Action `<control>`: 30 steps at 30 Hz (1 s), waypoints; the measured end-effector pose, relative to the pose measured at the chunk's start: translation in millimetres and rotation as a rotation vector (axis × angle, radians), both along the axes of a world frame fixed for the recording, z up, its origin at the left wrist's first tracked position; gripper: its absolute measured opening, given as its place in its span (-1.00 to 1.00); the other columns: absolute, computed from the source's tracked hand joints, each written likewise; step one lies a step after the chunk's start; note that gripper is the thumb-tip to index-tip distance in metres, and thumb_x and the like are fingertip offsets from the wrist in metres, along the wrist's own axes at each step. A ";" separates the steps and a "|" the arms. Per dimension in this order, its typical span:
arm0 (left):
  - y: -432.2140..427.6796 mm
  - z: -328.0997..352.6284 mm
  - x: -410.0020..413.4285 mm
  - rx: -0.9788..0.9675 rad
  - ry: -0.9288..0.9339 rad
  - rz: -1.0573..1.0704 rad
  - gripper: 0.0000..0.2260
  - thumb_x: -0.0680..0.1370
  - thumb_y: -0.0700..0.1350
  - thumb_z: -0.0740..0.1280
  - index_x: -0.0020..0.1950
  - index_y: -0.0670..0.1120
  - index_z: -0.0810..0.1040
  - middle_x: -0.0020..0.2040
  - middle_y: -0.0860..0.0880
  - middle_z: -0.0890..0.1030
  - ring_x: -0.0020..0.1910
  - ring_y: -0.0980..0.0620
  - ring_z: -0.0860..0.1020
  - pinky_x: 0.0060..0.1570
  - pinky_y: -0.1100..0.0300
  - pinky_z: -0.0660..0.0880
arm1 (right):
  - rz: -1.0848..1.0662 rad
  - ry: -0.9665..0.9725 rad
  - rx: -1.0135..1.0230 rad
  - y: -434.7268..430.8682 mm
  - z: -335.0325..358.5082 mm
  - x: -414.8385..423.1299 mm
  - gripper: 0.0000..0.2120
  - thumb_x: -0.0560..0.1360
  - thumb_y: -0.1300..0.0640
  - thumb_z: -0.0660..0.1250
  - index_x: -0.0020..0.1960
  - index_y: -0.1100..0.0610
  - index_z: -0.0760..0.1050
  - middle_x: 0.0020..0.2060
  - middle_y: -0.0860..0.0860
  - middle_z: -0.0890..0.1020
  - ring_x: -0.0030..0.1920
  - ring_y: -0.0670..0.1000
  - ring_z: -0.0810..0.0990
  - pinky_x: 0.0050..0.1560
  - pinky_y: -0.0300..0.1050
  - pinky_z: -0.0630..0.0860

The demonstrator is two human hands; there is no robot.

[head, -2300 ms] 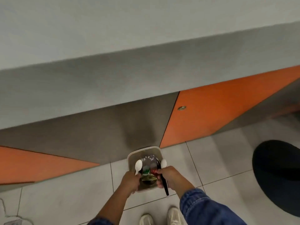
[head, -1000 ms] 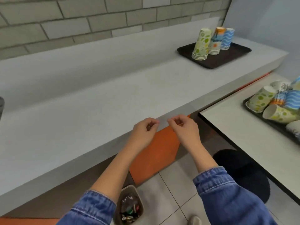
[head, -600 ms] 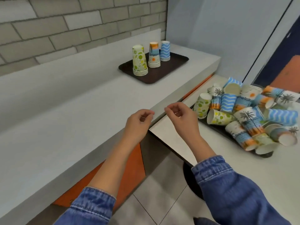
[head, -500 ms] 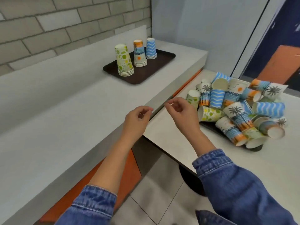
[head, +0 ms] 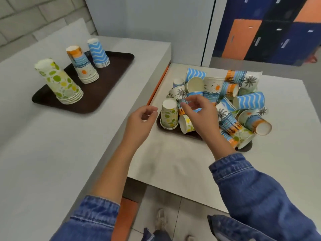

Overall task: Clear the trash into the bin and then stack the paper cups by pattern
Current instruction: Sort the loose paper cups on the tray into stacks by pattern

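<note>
Several loose paper cups lie jumbled on a dark tray on the lower white table. One green-dotted cup stands upside down at the pile's left edge. My right hand hovers over the pile's left part with fingers loosely bent, holding nothing. My left hand hangs just left of the green-dotted cup, loosely curled and empty. On the grey counter a second dark tray carries three upside-down stacks: green-dotted, sunset and blue zigzag. The bin is out of view.
The grey counter runs along the left, higher than the table, with an orange strip between them. Blue and orange lockers stand at the back right. Tiled floor and my shoes show below.
I have risen from the bin on the floor and turned right. Both empty hands have travelled from the counter edge to the tray of loose cups, the right one now over the pile.
</note>
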State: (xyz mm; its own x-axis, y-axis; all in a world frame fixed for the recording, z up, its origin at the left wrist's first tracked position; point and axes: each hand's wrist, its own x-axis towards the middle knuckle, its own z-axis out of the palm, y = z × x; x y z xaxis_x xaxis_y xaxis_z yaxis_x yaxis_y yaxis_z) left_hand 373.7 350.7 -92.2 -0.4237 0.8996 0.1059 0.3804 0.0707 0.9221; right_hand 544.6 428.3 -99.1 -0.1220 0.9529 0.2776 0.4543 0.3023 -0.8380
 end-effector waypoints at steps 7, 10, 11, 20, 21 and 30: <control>70.9 4.4 7.8 0.023 0.009 -0.210 -0.87 0.50 -0.17 0.38 0.01 0.02 0.57 -0.17 0.13 0.58 -0.28 0.32 0.50 -0.25 0.52 0.38 | -0.210 -0.072 0.058 53.1 16.6 52.3 -0.81 0.46 0.05 0.40 0.04 0.06 0.55 -0.12 -0.03 0.58 -0.14 -0.11 0.51 -0.13 -0.27 0.45; 94.3 6.2 15.7 0.035 0.014 -0.248 -0.85 0.49 -0.17 0.39 0.00 0.04 0.56 -0.17 0.14 0.57 -0.24 0.24 0.51 -0.26 0.52 0.37 | -0.276 -0.142 0.088 82.6 29.5 83.4 -0.78 0.45 0.07 0.40 0.07 0.08 0.56 -0.13 0.00 0.59 -0.16 -0.09 0.49 -0.13 -0.29 0.41; 101.2 7.2 18.8 0.039 0.018 -0.254 -0.85 0.49 -0.17 0.40 0.00 0.05 0.56 -0.17 0.14 0.57 -0.22 0.23 0.51 -0.25 0.52 0.38 | -0.284 -0.178 0.089 92.9 33.6 93.0 -0.76 0.44 0.06 0.41 0.09 0.08 0.55 -0.13 0.01 0.59 -0.15 -0.08 0.49 -0.10 -0.24 0.42; 141.2 3.8 56.7 0.027 0.033 -0.200 -0.85 0.49 -0.13 0.41 -0.02 0.10 0.54 -0.15 0.07 0.58 -0.16 0.21 0.53 -0.20 0.52 0.43 | -0.092 -0.614 0.025 182.6 44.6 136.1 -0.54 0.43 0.06 0.42 0.29 0.08 0.43 0.15 0.10 0.51 0.15 0.10 0.48 0.07 -0.02 0.42; 144.8 3.5 59.9 0.025 0.037 -0.189 -0.84 0.48 -0.13 0.41 -0.02 0.11 0.53 -0.14 0.08 0.57 -0.15 0.21 0.53 -0.19 0.51 0.43 | -0.056 -0.666 0.013 191.9 43.7 137.9 -0.50 0.43 0.04 0.43 0.32 0.09 0.41 0.19 0.11 0.49 0.19 0.12 0.46 0.11 0.01 0.42; 156.4 -5.0 84.0 -0.041 0.053 -0.079 -0.83 0.48 -0.10 0.42 0.05 0.02 0.57 -0.07 0.04 0.59 -0.12 0.20 0.52 -0.15 0.40 0.45 | 0.142 -0.993 -0.142 253.0 35.3 142.8 -0.14 0.31 -0.31 0.42 0.43 0.14 0.30 0.34 0.15 0.41 0.31 0.19 0.39 0.21 0.08 0.40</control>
State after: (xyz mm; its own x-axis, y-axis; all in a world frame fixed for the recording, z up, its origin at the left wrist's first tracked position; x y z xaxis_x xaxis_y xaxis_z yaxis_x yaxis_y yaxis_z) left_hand 457.7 507.1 -97.2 -0.3459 0.9340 0.0890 0.4344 0.0753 0.8976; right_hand 687.3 681.3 -63.8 -0.3509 0.9279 -0.1261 0.9328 0.3347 -0.1336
